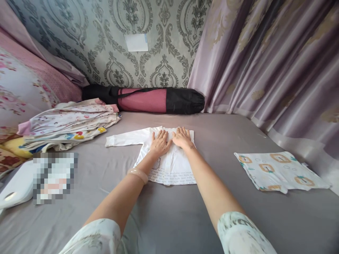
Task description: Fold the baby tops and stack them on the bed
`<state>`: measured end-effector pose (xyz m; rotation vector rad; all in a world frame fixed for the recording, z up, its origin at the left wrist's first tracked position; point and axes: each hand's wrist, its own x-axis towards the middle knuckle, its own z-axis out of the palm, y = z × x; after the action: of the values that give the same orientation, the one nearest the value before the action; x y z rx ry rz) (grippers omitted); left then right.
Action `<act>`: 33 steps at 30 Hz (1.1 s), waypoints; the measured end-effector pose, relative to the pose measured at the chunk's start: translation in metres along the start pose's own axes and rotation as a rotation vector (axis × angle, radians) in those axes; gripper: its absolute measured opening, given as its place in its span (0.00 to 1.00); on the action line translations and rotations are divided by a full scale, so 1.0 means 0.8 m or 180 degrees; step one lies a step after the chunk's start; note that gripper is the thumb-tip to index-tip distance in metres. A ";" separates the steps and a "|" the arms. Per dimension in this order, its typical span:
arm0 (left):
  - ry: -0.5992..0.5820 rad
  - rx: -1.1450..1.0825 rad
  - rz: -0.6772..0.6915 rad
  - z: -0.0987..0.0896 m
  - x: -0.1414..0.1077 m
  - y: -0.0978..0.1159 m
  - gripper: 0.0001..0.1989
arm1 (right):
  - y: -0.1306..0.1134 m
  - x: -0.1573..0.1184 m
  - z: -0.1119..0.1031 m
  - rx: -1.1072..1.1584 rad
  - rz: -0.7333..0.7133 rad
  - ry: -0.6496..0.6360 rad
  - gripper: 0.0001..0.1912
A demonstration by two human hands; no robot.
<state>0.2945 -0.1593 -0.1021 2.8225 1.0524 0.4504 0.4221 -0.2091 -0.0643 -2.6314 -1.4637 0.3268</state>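
A small white shirt (169,165) with printed lettering along its hem lies on the grey bed sheet (111,197). One long sleeve (124,138) stretches out to the left; the right sleeve is not seen sticking out. My left hand (159,142) presses flat on the upper middle of the shirt, fingers spread. Beside it, my right hand (182,137) rests flat on the shirt's upper right part, fingers also apart. Neither hand grips anything. My left wrist carries a pale bangle. Part of the shirt's front is hidden under my hands and forearms.
A folded white garment with orange prints (280,171) lies to the right. On the left are piled children's clothes (71,121), a white plastic object (18,185) and a blurred-out item (54,180). A rolled mat in a black-and-red bag (143,100) lies along the wall, near purple curtains (254,60).
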 end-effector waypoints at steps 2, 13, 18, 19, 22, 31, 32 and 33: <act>-0.0063 -0.0021 0.0021 0.000 0.000 0.000 0.29 | 0.000 0.010 0.007 -0.0038 0.0036 0.0002 0.33; -0.0070 -0.0050 -0.0096 -0.001 0.002 0.000 0.27 | 0.015 0.017 0.032 -0.0090 -0.0087 0.0353 0.32; 0.0245 0.0037 -0.0423 0.001 0.002 0.000 0.29 | 0.022 0.012 0.021 -0.0010 0.0057 0.0346 0.32; 0.0236 0.0043 -0.0475 0.001 0.003 0.000 0.29 | 0.025 0.008 0.020 -0.0013 0.0150 0.0425 0.33; -0.0040 0.0001 -0.0506 0.003 0.005 -0.002 0.31 | 0.034 -0.001 0.021 -0.0035 0.0428 0.0494 0.34; -0.0293 0.0000 -0.0530 0.003 0.007 -0.002 0.32 | 0.040 -0.004 0.026 -0.0021 0.0514 0.0353 0.35; -0.0276 -0.0019 -0.0522 0.002 0.007 -0.002 0.32 | 0.040 -0.004 0.025 -0.0012 0.0517 0.0332 0.35; -0.0240 -0.0049 -0.0514 0.002 0.006 -0.002 0.32 | 0.039 -0.004 0.023 -0.0003 0.0533 0.0308 0.35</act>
<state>0.2977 -0.1547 -0.1025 2.6903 1.2428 0.3322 0.4421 -0.2287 -0.0878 -2.7347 -1.2186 0.2100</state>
